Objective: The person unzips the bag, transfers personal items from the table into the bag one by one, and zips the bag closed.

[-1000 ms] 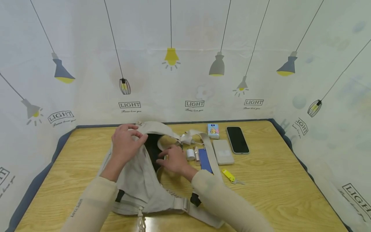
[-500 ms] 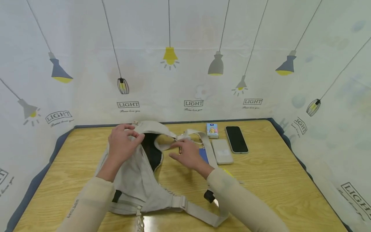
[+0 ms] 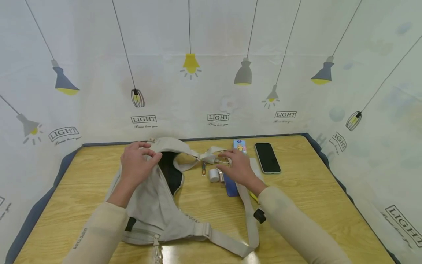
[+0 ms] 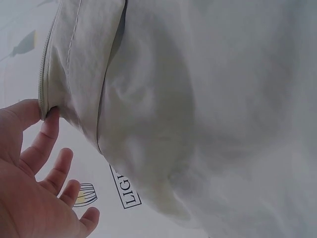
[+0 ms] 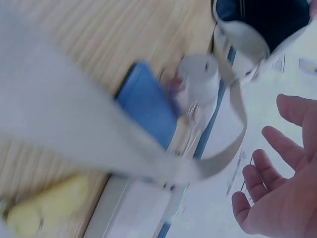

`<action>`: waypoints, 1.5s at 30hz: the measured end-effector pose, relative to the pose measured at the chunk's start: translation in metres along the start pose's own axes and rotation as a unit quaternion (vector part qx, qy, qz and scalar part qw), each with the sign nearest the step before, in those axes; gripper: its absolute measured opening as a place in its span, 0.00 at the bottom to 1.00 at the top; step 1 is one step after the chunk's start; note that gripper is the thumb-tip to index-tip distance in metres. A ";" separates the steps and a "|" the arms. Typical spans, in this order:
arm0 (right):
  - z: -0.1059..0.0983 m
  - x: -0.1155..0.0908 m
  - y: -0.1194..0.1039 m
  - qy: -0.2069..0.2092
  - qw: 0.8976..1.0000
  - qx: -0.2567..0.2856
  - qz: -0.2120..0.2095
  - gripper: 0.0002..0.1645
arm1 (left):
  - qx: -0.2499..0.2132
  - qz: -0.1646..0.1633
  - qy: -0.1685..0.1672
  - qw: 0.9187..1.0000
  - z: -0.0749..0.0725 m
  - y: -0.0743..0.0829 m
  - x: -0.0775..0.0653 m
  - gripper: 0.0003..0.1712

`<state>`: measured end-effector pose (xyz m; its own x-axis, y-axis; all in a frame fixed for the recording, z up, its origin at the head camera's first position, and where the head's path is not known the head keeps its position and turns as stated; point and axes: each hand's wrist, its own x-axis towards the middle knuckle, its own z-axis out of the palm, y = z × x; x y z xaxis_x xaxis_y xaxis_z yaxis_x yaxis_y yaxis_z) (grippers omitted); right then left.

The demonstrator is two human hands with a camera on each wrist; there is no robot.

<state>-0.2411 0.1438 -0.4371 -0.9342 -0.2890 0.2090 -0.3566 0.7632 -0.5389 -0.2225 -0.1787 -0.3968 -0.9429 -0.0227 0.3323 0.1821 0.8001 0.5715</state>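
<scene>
A beige bag [image 3: 145,205] lies on the wooden table with its dark opening [image 3: 171,172] showing. My left hand [image 3: 136,165] pinches the zippered edge [image 4: 43,79] of that opening between thumb and index finger, and its other fingers are spread. My right hand [image 3: 240,167], fingers loosely bent and holding nothing, is over the small items on the right. Under and beside it are a white charger plug [image 3: 214,175], a small clear tube [image 3: 221,178], a blue flat card-like item [image 3: 232,187] and the bag's strap [image 3: 246,205]. A pale power bank [image 3: 255,168] is mostly hidden behind it.
A phone [image 3: 267,158] lies at the right, near a blue tissue pack [image 3: 239,145]. By my right sleeve are a yellow key tag [image 3: 254,197], partly covered, and the strap's black buckle [image 3: 259,216]. A printed cloth wall [image 3: 184,110] stands behind the table.
My right hand has moved from the bag's opening to the right, over the small items. The strap's black buckle has shifted right. My left hand keeps its grip on the bag's edge.
</scene>
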 end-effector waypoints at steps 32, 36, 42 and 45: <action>-0.037 -0.034 0.146 0.016 0.960 -0.200 0.197 0.38 | -0.003 -0.010 0.004 1.000 -0.001 -0.005 -0.006 0.15; -0.039 -0.038 0.149 -0.007 0.951 -0.216 0.219 0.44 | -0.003 -0.006 0.006 1.000 0.000 -0.005 -0.007 0.15; -0.037 -0.041 0.158 -0.033 0.942 -0.214 0.257 0.56 | 0.001 -0.011 0.002 1.000 0.001 -0.005 -0.006 0.15; -0.035 -0.040 0.161 -0.042 0.940 -0.206 0.270 0.59 | 0.005 -0.012 -0.001 1.000 0.000 -0.005 -0.006 0.15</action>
<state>-0.2611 0.2981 -0.5033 -0.9816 0.1739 -0.0785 0.1856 0.9654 -0.1831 -0.2179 -0.1820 -0.4017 -0.9474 -0.0409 0.3173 0.1567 0.8053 0.5717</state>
